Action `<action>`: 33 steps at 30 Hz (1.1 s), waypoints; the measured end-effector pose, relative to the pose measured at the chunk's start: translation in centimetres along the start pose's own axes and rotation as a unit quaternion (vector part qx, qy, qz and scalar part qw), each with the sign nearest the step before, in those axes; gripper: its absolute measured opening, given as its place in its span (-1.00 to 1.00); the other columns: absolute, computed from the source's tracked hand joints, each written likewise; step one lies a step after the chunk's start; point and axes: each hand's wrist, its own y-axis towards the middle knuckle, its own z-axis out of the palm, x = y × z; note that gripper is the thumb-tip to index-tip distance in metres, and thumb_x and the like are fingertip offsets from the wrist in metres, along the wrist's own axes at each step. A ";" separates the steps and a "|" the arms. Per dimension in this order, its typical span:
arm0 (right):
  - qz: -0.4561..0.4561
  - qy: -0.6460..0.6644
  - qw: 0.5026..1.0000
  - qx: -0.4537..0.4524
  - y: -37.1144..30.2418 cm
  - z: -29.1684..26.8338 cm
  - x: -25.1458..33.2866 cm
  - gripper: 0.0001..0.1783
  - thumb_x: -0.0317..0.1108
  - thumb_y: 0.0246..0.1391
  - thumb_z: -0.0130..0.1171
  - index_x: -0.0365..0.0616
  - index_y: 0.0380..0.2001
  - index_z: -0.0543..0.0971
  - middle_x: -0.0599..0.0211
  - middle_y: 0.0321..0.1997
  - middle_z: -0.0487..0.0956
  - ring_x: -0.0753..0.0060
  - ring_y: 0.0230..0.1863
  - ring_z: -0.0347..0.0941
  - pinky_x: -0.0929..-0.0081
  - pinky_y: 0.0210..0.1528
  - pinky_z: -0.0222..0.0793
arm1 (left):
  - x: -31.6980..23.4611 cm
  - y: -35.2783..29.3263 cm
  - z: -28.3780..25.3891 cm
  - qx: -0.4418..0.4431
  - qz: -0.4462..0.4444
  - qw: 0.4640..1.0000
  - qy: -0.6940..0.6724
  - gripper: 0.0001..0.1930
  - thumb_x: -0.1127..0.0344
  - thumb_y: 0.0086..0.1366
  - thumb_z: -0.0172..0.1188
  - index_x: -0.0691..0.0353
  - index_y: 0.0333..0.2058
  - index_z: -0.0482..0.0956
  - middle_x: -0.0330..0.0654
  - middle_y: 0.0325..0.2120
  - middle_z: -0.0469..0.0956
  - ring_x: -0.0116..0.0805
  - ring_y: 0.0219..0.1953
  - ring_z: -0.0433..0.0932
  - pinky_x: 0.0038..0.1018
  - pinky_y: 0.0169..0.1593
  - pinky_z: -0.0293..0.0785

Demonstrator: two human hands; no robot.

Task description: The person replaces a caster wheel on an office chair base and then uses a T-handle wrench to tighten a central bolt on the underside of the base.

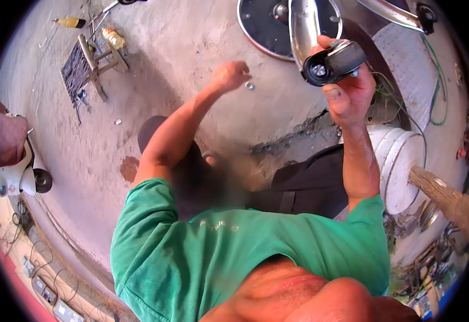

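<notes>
My right hand (pixel 352 94) is raised, its thumb and fingers wrapped round a black caster (pixel 347 58) at the near end of a curved chrome leg (pixel 305 29). An open round socket with a pale centre shows on the caster's left side. To the left, my left hand (pixel 231 76) is held out with its fingers curled in. Whether anything is between those fingertips is hidden. Just beside them a small metal ring or nut (pixel 249 85) shows against the concrete floor.
A black disc with a metal rim (pixel 261 37) lies beyond the chrome leg. Another chrome leg (pixel 393 13) ends at the upper right. At left stand a small low stool (pixel 97 64) and a white scooter (pixel 19 177). White stacked discs (pixel 398 166) and a wooden pole (pixel 444 196) are at right.
</notes>
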 end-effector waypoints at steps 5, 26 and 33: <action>0.018 -0.016 1.000 -0.009 0.2 0.1 0.9 -0.30 -0.57 -0.10 0.27 -0.44 0.20 0.39 0.06 0.22 0.49 0.34 0.23 0.41 0.36 0.29 0.31 | 0.9 -1.1 4.6 0.019 0.008 0.996 0.081 -0.67 0.09 0.17 0.26 0.07 -0.12 0.61 -0.01 -0.14 0.63 0.04 -0.04 0.60 -0.13 0.01 0.52; 0.038 -0.065 0.996 -0.040 0.0 0.1 0.7 -0.21 -0.16 0.00 0.46 -0.38 0.20 0.40 0.03 0.21 0.50 0.33 0.21 0.42 0.35 0.25 0.33 | -4.7 -0.8 0.8 0.012 0.019 0.997 -0.070 -0.79 0.17 0.18 0.36 0.16 -0.32 0.64 -0.13 -0.40 0.66 -0.18 -0.29 0.65 -0.26 -0.19 0.54; 0.049 -0.052 0.997 -0.039 -0.2 -0.1 0.3 -0.19 -0.20 -0.02 0.45 -0.36 0.23 0.39 0.00 0.25 0.47 0.29 0.23 0.42 0.32 0.27 0.35 | -10.3 -3.8 -8.4 0.071 -0.002 0.955 -0.287 -0.81 0.28 0.21 0.38 0.24 -0.29 0.64 -0.27 -0.42 0.64 -0.46 -0.39 0.59 -0.46 -0.26 0.54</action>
